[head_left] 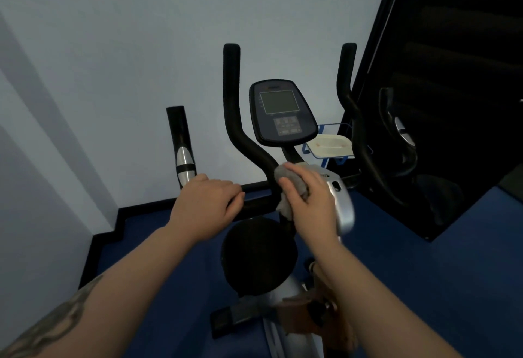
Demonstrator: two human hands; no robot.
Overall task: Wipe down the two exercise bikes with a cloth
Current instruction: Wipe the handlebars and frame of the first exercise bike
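Head view — right hand (310,196) presses crumpled grey cloth (288,187) on handlebar (254,153).

One exercise bike (283,244), one console (283,112), one gray cloth (285,187), two hands, one white tray (329,145).

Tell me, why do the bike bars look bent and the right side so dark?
Head view: the wide-angle lens bows the handlebars and wall lines; the right side is an unlit dark panel; the right hand with the cloth is slightly motion-blurred.
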